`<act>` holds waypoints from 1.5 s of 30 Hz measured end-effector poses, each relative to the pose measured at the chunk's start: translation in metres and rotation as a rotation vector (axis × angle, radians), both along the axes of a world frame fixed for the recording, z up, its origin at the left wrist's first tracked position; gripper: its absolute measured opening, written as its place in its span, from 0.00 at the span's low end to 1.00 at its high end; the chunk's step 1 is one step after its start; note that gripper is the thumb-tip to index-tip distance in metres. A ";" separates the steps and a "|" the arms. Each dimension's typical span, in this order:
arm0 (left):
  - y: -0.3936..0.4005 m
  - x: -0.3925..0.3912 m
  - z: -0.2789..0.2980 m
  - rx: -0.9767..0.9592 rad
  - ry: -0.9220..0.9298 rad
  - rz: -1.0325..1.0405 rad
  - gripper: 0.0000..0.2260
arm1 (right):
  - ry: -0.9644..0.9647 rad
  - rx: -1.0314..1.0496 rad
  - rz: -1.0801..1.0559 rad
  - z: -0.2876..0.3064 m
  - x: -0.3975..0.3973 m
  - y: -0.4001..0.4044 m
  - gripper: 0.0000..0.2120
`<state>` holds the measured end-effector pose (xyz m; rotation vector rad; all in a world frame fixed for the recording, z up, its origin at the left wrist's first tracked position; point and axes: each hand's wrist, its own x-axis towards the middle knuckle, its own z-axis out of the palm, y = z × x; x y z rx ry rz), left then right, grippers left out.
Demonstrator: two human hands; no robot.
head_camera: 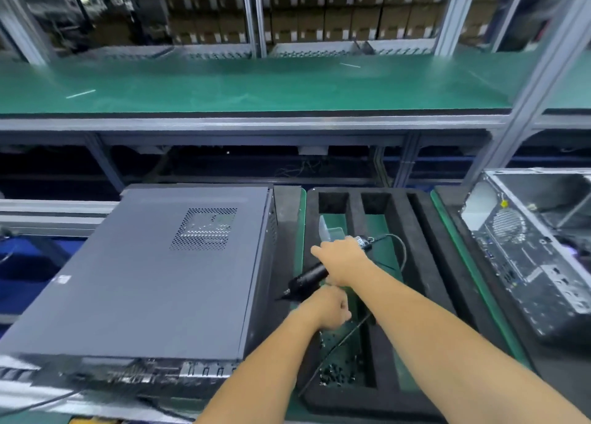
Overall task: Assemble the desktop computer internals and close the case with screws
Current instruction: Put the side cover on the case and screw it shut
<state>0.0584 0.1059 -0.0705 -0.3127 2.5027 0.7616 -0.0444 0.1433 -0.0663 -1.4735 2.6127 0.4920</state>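
Over the black foam tray (425, 263), the right hand (343, 263) reaches forward with the forearm stretched out, its fingers wrapped around the black electric screwdriver (308, 278), whose tip points down and left toward the closed grey computer case (144, 279). Just below and nearer the body, the left hand (329, 308) is curled into a fist beside the driver's tip; whether it pinches anything cannot be told. Small black screws (332, 375) lie in the tray compartment beneath the left forearm. Well right of both hands lies an open second case (537, 251).
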 end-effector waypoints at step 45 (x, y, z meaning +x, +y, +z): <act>-0.134 0.290 0.047 1.070 0.560 0.967 0.05 | -1.506 -1.147 -0.715 0.047 0.438 0.013 0.28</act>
